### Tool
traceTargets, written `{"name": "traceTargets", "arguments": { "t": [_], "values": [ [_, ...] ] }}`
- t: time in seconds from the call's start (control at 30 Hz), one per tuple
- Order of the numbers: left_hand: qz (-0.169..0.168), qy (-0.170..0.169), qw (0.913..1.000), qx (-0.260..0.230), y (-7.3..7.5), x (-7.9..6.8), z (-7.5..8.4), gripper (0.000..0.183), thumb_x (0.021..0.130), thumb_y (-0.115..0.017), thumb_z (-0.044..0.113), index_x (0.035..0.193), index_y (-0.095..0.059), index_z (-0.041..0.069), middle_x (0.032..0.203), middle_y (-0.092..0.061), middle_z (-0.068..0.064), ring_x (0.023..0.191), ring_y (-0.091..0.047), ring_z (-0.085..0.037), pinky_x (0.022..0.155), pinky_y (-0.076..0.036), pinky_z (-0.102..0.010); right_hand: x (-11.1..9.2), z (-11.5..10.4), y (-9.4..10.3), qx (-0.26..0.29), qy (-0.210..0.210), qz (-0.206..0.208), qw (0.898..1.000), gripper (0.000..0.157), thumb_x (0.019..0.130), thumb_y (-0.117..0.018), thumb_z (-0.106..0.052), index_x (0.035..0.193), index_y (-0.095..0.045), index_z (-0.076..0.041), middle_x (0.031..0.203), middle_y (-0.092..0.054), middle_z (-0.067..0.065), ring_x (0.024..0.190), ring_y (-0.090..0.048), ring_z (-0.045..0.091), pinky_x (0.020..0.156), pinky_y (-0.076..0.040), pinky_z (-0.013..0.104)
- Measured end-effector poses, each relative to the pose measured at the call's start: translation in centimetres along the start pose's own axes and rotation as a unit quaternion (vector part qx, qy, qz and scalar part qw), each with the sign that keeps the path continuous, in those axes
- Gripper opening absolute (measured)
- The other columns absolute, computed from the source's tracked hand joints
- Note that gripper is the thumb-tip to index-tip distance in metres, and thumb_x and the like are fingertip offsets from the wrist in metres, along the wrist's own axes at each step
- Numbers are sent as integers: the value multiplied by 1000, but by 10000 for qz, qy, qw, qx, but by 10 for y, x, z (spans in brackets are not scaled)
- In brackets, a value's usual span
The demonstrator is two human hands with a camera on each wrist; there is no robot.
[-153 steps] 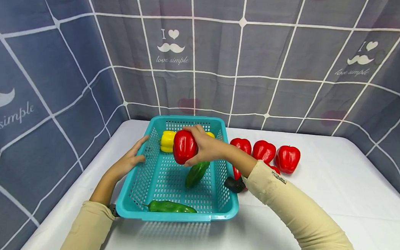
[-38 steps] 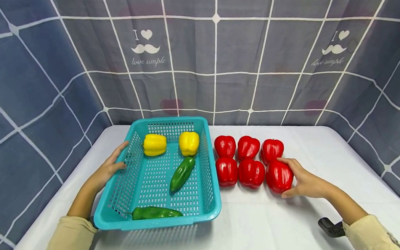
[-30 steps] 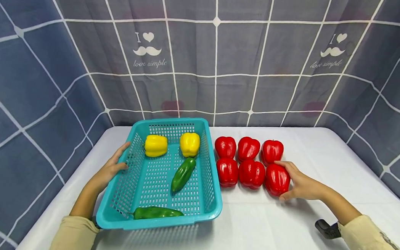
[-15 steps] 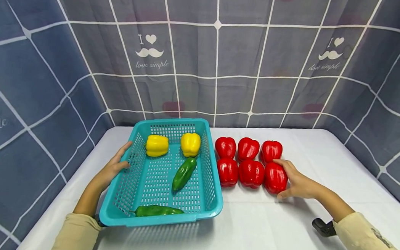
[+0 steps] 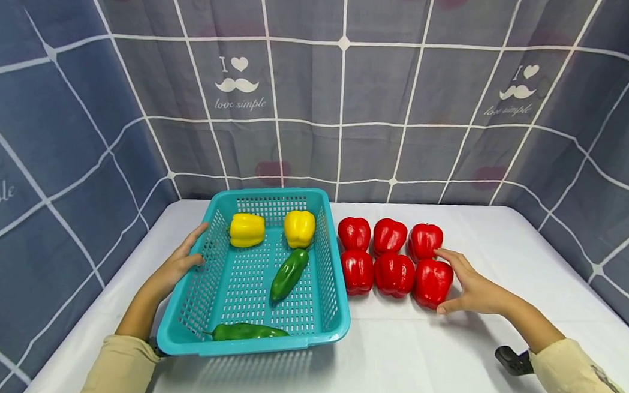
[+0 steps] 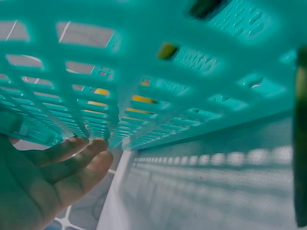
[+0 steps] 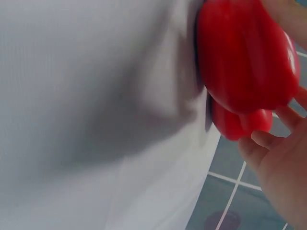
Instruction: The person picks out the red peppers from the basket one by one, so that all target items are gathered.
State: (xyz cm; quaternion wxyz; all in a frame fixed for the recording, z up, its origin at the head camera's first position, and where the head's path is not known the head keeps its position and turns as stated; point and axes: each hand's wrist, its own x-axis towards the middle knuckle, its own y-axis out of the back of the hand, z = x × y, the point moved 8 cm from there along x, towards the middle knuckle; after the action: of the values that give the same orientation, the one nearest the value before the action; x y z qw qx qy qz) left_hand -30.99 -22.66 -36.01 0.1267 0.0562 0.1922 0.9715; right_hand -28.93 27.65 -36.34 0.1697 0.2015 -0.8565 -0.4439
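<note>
My left hand [image 5: 175, 270] rests at the left rim of a turquoise mesh basket [image 5: 253, 350], thumb over the edge. In the left wrist view, straight fingers [image 6: 79, 179] lie along the basket's outer side. Two yellow bell peppers [image 5: 247, 230] and two long green peppers [image 5: 289, 275] lie inside. Right of the basket, several red bell peppers stand in two rows. Beside the front right red bell pepper [image 5: 432, 283] is my right hand [image 5: 476, 290], its thumb and fingers spread around that side without gripping. In the right wrist view, this pepper [image 7: 244, 52] partly hides another behind it.
White cloth covers the table [image 5: 390, 369]. A grey checked curtain [image 5: 380, 92] with white lines rises behind it and along both sides. A black wrist device [image 5: 514, 360] sits under the right sleeve [image 5: 584, 381].
The right hand has carried a red bell pepper from above the basket to the front row's right end, shifted it slightly left and loosened its hold. The left hand stays at the rim.
</note>
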Motion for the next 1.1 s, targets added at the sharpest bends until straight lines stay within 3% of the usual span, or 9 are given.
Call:
{"name": "traceTargets", "arguments": {
  "t": [0.17, 0.6, 0.73, 0.87, 0.97, 1.1],
  "values": [
    [-55, -48, 9999, -75, -1, 0, 3, 79, 79, -39, 1, 147, 2, 9, 151, 5, -24, 133, -9, -47, 95, -30, -57, -6, 5, 9, -6, -227, 108, 9997, 107, 60, -82, -33, 141, -18, -1, 137, -21, 25, 124, -21, 44, 89, -26, 70],
    [-43, -10, 9999, -99, -2, 0, 3, 79, 81, -38, 2, 147, 3, 11, 151, 5, -24, 131, -13, -49, 90, -38, -51, -7, 3, 20, -95, -122, 190, 9997, 102, 63, -81, -28, 139, -21, 1, 136, -21, 26, 123, -22, 46, 86, -27, 71],
    [-168, -50, 9998, 72, -4, 1, 3, 74, 88, -37, 7, 147, 7, 10, 150, 10, -23, 134, -4, -48, 98, -25, -60, -7, 7, 27, -86, -321, 215, 9992, 98, 66, -78, -27, 140, -19, 0, 137, -20, 26, 124, -20, 45, 86, -27, 71],
    [-257, 24, 9984, 495, -2, -1, 5, 70, 95, -35, 22, 146, 12, 10, 150, 14, -21, 135, 7, -46, 100, -8, -67, -5, 13, 45, -230, -614, 334, 9973, 97, 72, -74, -28, 143, -14, -1, 140, -16, 29, 126, -16, 47, 88, -24, 71],
    [-415, 84, 9946, 950, 1, -1, 8, 71, 97, -31, 31, 145, 16, 9, 150, 15, -23, 134, 6, -49, 97, -10, -69, -1, 16, 68, -425, -762, 632, 9942, 98, 77, -69, -30, 145, -6, 1, 144, -9, 31, 129, -8, 50, 92, -17, 71],
    [-745, 29, 9865, 1460, 2, 2, 17, 73, 98, -28, 36, 142, 22, 8, 148, 17, -25, 133, 4, -52, 96, -14, -70, 4, 16, 97, -846, -998, 1133, 9849, 96, 83, -60, -35, 145, 5, 0, 147, 7, 31, 132, 13, 51, 95, 3, 72]
  ]
}}
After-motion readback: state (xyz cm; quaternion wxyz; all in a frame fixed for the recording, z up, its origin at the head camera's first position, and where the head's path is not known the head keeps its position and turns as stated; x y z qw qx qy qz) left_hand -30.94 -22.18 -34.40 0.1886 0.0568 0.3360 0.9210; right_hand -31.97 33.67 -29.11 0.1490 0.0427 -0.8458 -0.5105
